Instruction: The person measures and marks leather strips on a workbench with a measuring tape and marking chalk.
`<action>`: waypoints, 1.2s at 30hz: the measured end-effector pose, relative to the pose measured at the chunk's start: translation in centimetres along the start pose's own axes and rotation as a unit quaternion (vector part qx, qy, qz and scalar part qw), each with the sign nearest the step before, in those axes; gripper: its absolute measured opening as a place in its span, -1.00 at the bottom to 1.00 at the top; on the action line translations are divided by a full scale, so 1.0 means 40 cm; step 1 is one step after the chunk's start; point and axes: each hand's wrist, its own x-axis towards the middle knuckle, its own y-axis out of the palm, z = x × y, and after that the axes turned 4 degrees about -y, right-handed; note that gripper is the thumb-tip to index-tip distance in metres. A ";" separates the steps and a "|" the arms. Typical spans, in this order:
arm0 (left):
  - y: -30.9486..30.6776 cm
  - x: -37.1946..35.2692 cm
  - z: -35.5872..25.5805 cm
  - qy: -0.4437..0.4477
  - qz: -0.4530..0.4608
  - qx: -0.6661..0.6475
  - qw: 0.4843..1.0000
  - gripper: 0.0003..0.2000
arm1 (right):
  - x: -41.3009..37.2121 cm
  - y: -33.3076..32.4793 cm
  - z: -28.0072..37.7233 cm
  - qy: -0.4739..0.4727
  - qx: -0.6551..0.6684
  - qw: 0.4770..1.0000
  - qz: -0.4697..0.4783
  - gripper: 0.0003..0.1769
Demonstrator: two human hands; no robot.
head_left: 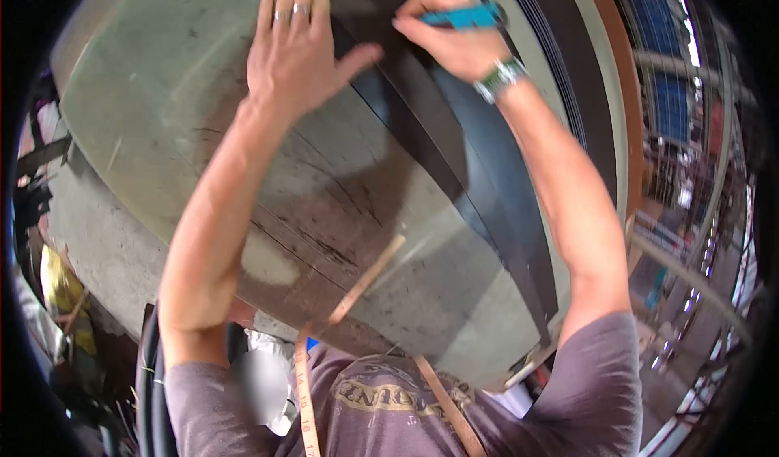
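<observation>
My left hand [294, 55] lies flat with fingers spread, beside and partly on a dark strip [398, 120] of sheet material on the worn grey-green work surface [154, 133]. To its right, my right hand [462, 43] is closed around a teal-handled tool [466, 17], its fingertips low over the dark material; the tool's tip is hidden. A wider dark piece [495, 189] runs beside the strip, under my right forearm. A tape measure [304, 392] hangs down over my shirt, and one end [369, 278] rests over the surface.
Long dark ribbed strips [560, 76] curve along the right side of the surface. Beyond them, at the right, stand metal racks [673, 68]. A yellow bag [65, 287] and black hoses [154, 392] are at the lower left.
</observation>
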 end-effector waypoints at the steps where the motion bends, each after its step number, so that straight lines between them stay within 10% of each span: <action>1: -0.025 -0.045 -0.086 -0.005 0.044 -0.039 0.998 0.11 | -0.004 0.002 0.000 -0.021 -0.028 0.999 -0.017 -0.73; 5: -0.068 -0.239 -0.399 -0.068 0.127 -0.101 0.984 0.29 | 0.024 0.017 -0.010 -0.004 -0.002 0.999 -0.040 -0.79; 11: -0.072 -0.245 -0.466 -0.084 0.133 0.002 0.988 0.32 | 0.021 0.058 -0.057 0.000 -0.004 0.998 -0.065 -0.79; 14: -0.071 -0.240 -0.480 -0.089 0.171 0.077 0.978 0.35 | -0.126 0.073 -0.107 -0.103 -0.131 0.976 -0.140 -0.82; 20: -0.066 -0.219 -0.495 -0.101 0.262 0.161 0.946 0.37 | -0.802 -0.063 -0.090 0.037 0.042 0.998 -0.002 -0.76; 24: -0.162 -0.208 -0.555 -0.125 0.323 0.128 0.929 0.27 | -0.860 -0.067 -0.098 0.070 -0.008 0.998 0.002 -0.75; 27: -0.027 -0.294 -0.473 -0.084 0.191 0.075 0.975 0.22 | -0.861 -0.066 -0.082 0.051 -0.032 0.998 -0.001 -0.67; 29: 0.019 -0.438 -0.602 -0.006 0.041 0.058 0.997 0.28 | -0.845 -0.046 -0.109 0.012 0.025 0.998 -0.049 -0.81; 36: -0.093 -0.753 -1.173 -0.073 0.166 -0.090 0.979 0.29 | -0.844 -0.030 -0.133 0.035 0.063 0.996 -0.055 -0.84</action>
